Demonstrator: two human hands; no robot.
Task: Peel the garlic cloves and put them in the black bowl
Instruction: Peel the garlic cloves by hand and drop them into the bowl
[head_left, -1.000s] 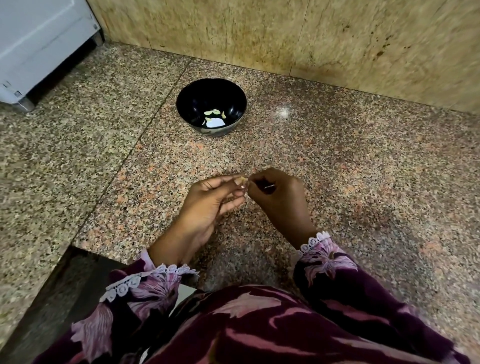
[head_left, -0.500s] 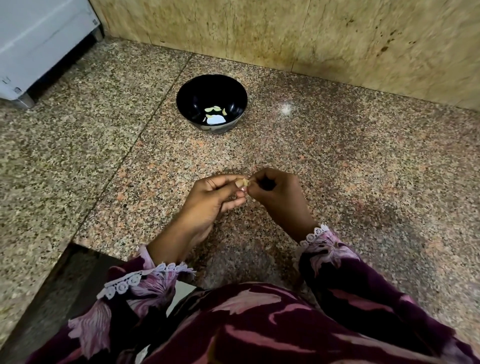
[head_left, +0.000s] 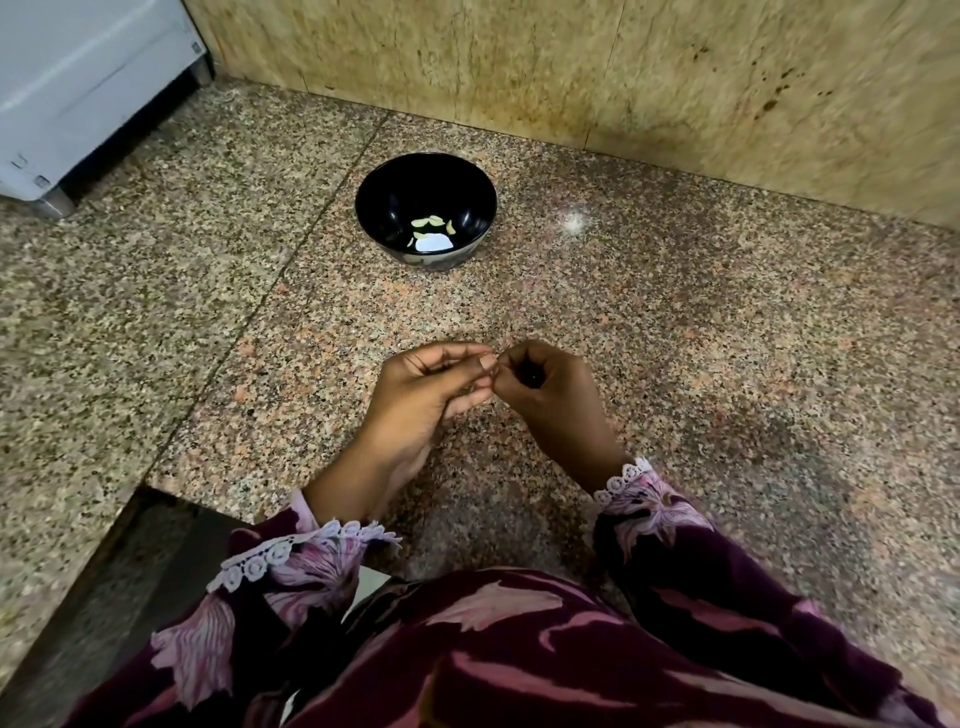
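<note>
A black bowl (head_left: 370, 208) stands on the granite counter, beyond my hands, with several peeled pale garlic cloves (head_left: 431, 222) at its bottom. Nearer to me, my left hand (head_left: 421, 400) and my right hand (head_left: 550, 395) meet fingertip to fingertip just above the counter. A small garlic clove (head_left: 489, 362) is pinched between them; only a pale sliver shows at my left thumb and the rest is hidden by fingers. My right hand's fingers are curled tight against the clove. Something small and dark sits inside that curled hand; I cannot tell what it is.
A tan stone wall (head_left: 571, 67) runs along the back. A white appliance (head_left: 78, 93) stands at the far left corner. The counter has a cut-out edge (head_left: 140, 488) at lower left, with a dark drop below. My patterned maroon sleeves fill the bottom.
Both hands stay joined at the same spot. The clove showed more plainly between the fingertips earlier; the fingers now cover most of it.
</note>
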